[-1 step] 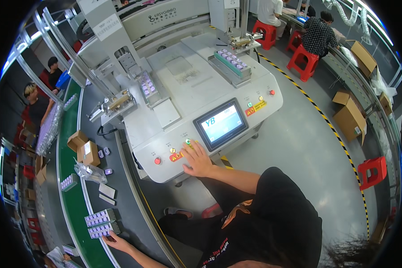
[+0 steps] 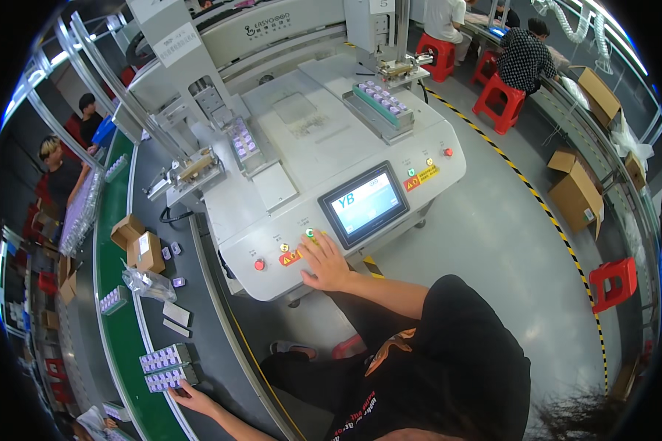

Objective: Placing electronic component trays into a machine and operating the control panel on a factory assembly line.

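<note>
Left fingers [image 2: 186, 387] touch a tray [image 2: 193, 373] — right fingers [image 2: 321, 248], a panel [image 2: 272, 281].

To the right on my feed I see a person [image 2: 524, 65] seated on a red stool [image 2: 499, 110], an open cardboard box [image 2: 575, 194], and black-and-yellow striped tape [image 2: 502, 155] along the grey floor [image 2: 485, 220].

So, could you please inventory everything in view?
Machine: one, pale, centre
Touchscreen: one, black frame, machine
Buttons: several, multicoloured, machine
Holders: two, grey, machine top
Trays: several, grey, filled, left
Belt: one, green, left
Bench: one, dark, left
Loose pieces: three, purple, bench
Flat strips: two, whitish, bench
Small box: one, brown, bench
Bag: one, clear, bench
Stools: several, red, right
Cartons: several, brown, right
People: several, varied clothing, both sides
Left hand: one, at trays
Right hand: one, on machine
</note>
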Tool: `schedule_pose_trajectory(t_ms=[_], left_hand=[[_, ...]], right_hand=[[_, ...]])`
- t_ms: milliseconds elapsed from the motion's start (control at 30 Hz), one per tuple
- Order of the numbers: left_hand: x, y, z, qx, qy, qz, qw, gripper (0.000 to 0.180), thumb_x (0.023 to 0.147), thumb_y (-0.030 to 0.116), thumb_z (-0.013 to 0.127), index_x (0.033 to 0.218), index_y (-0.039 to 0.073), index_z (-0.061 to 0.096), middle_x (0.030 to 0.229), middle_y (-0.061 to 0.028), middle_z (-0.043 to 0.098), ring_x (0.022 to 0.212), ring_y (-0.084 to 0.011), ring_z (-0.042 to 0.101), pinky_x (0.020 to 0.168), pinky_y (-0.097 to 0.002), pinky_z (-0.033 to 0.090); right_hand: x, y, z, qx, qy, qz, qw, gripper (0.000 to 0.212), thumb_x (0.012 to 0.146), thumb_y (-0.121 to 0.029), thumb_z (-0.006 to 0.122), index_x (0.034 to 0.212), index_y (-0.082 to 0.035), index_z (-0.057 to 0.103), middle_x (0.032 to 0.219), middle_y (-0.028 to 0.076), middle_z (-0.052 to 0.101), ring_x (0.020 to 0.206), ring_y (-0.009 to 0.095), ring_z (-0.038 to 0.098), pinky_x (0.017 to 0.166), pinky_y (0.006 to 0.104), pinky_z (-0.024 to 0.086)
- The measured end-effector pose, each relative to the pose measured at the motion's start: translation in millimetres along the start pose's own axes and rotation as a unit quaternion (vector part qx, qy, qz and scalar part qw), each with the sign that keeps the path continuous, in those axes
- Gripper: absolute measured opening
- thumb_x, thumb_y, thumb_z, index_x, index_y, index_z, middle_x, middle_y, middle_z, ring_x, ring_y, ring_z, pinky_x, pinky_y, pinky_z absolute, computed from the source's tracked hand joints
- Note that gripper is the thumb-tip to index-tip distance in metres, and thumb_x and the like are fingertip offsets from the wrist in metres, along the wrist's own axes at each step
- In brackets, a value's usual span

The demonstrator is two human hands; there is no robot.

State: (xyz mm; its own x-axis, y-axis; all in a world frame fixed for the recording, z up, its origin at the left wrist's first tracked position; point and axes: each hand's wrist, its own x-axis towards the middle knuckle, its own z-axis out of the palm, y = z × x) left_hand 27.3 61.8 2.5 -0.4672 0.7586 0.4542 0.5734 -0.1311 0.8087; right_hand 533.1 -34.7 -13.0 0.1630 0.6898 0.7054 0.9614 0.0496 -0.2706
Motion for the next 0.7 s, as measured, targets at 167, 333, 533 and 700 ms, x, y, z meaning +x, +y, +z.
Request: schedule_pose_trajectory(t_ms=[167,333,533,700], left_hand=[[-1,2,1,-0.004,-0.001,0.0,1.0,0.054,0.093,0.021,0.062,0.136,-0.004,0.041,0.126,-0.0206,0.052,0.11,-0.0272,0.054,0.095,-0.0358,0.044],[-3,9,-2,-0.01,-0.003,-0.007,1.0,0.055,0.094,0.021,0.061,0.137,-0.005,0.04,0.126,-0.0204,0.052,0.11,-0.0265,0.054,0.095,-0.0356,0.043],[-7,17,3,-0.027,-0.014,-0.016,0.999,0.055,0.094,0.021,0.061,0.137,-0.006,0.04,0.126,-0.0209,0.052,0.111,-0.0265,0.053,0.096,-0.0353,0.043],[-6,16,1,-0.015,-0.013,-0.011,1.0,0.055,0.094,0.022,0.061,0.136,-0.006,0.04,0.127,-0.0217,0.051,0.112,-0.0275,0.053,0.097,-0.0358,0.042]], right_hand=[[0,1,0,-0.003,-0.005,0.002,1.0,0.062,0.074,-0.03,0.064,0.126,0.0,0.05,0.139,0.02,0.042,0.132,0.042,0.034,0.109,0.0513,0.028],[0,0,2,-0.002,-0.005,0.0,1.0,0.062,0.074,-0.03,0.064,0.126,0.0,0.05,0.139,0.02,0.042,0.132,0.042,0.034,0.11,0.0512,0.028],[-2,3,3,0.003,-0.014,0.01,1.0,0.061,0.076,-0.03,0.065,0.128,-0.003,0.049,0.138,0.018,0.041,0.132,0.041,0.032,0.11,0.0517,0.026],[2,0,-3,0.017,0.012,0.009,1.0,0.06,0.073,-0.027,0.065,0.125,-0.001,0.051,0.138,0.019,0.043,0.13,0.043,0.036,0.108,0.0517,0.03]])
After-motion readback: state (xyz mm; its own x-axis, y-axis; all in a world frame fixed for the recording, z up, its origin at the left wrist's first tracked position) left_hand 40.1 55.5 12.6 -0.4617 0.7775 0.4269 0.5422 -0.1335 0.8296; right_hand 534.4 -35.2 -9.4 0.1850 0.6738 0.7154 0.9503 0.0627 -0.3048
